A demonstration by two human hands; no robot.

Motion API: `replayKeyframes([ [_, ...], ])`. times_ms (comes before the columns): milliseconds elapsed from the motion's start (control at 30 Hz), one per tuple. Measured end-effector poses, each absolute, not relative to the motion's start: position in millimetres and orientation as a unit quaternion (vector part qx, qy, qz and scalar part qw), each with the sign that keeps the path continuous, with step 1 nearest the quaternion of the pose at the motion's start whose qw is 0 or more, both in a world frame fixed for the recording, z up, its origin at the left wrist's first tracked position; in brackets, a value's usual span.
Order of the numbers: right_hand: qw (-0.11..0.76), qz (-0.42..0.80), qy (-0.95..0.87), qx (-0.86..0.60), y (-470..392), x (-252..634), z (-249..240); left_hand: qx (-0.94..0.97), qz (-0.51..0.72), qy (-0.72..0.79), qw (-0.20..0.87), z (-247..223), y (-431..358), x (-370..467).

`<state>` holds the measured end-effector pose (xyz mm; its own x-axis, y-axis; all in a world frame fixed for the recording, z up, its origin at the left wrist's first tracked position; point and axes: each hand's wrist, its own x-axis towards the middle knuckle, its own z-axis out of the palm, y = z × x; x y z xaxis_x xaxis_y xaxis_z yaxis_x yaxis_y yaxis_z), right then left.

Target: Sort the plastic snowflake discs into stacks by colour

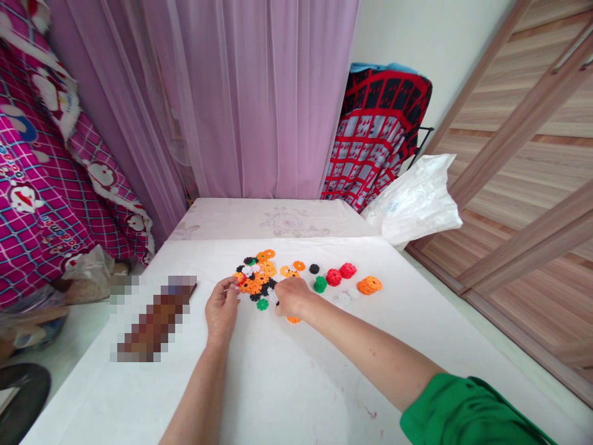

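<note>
A loose heap of small notched plastic discs (252,284) in orange, black, white and green lies on the white-covered table. At its left edge, my left hand (221,312) is closed, with thumb and fingertips pinched at an orange notched disc (239,278); a bit of red shows beside it. My right hand (293,296) reaches across to the heap's right side, its fingers curled down among the discs. Whatever those fingers hold is hidden beneath the hand. Close by the right wrist sits a green stack of discs (320,284).
Further right are red stacks (333,277), an orange stack (369,285), pale white discs (345,296) and a black disc (314,269). A pixelated brown object (157,318) lies on the left. A white plastic bag (414,201) stands at the table's far right corner.
</note>
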<state>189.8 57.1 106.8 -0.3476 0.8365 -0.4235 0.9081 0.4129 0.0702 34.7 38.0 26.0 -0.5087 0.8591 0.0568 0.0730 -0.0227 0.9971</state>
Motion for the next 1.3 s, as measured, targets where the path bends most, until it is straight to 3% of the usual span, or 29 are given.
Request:
replayKeyframes([
  [333,0.106,-0.085,0.752,0.645,113.6,268.2,134.3,0.374,0.605,0.622,0.327,30.3,36.6,35.5],
  [1033,0.117,-0.081,0.747,0.649,144.0,305.8,102.9,0.384,0.595,0.633,0.313,28.3,36.6,34.5],
  [1300,0.079,-0.083,0.749,0.652,126.7,313.1,124.5,0.376,0.593,0.636,0.320,29.4,37.1,34.4],
])
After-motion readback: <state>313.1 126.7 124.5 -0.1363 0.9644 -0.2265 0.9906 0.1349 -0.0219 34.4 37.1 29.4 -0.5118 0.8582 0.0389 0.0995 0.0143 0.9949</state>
